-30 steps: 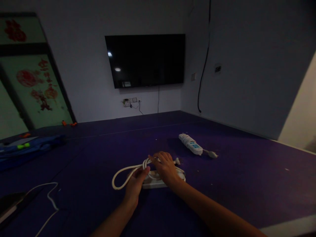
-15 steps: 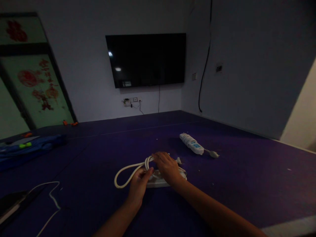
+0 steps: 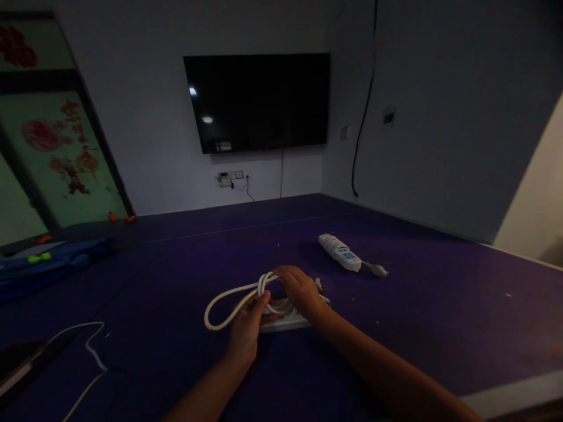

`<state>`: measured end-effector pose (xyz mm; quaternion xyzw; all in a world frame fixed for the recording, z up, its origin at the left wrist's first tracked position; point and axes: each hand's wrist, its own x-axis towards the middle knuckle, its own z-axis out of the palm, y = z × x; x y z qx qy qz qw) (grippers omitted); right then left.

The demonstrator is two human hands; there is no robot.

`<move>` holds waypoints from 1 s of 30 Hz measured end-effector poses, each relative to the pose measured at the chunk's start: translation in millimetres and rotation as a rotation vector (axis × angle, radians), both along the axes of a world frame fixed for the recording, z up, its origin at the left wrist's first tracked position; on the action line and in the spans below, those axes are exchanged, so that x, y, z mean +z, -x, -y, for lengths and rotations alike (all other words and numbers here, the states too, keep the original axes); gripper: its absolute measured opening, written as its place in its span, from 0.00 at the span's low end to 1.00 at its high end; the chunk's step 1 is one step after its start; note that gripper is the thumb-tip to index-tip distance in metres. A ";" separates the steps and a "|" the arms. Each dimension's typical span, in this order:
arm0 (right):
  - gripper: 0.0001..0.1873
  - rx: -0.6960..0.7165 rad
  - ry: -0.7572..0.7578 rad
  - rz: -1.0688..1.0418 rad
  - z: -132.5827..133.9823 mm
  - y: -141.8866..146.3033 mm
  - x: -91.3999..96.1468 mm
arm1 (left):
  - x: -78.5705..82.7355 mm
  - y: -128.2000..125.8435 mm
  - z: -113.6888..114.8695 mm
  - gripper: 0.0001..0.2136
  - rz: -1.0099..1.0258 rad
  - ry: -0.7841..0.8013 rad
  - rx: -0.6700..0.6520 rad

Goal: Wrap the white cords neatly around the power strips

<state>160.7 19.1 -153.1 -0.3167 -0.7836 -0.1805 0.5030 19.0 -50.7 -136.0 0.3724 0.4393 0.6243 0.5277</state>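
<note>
Both hands are on a white power cord (image 3: 223, 295) that is looped and wrapped over itself, with one large loop sticking out to the left. My left hand (image 3: 248, 322) pinches the cord near the wrapped turns. Fingers of my right hand (image 3: 301, 291) close round the cord just right of those turns. Beneath the hands lies a white power strip (image 3: 288, 322) on the purple surface, partly covered by them. The cord's plug (image 3: 318, 283) shows beyond my right hand. Farther right rests a second power strip (image 3: 339, 252), its cord wound round its body.
The purple surface (image 3: 422, 328) stretches to the walls. At left are blue cloth (image 3: 79, 256), a thin white cable (image 3: 90, 346) and a dark object (image 3: 17, 366) cut by the frame edge. A television (image 3: 259, 102) hangs on the far wall; a black cable (image 3: 364, 126) dangles to its right.
My right hand has shifted slightly, still on the cord, and more of the coils and power strip show between the hands. The whole view has moved a little.
</note>
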 end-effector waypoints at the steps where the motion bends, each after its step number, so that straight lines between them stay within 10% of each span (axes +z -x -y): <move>1: 0.12 0.011 0.017 -0.005 -0.3 -0.2 -0.1 | 0.2 0.1 0.5 0.18 -0.002 0.000 0.002; 30: 0.12 -0.012 0.144 -0.462 -3.8 -8.4 7.9 | 11.8 0.6 2.4 0.17 0.073 -0.046 0.009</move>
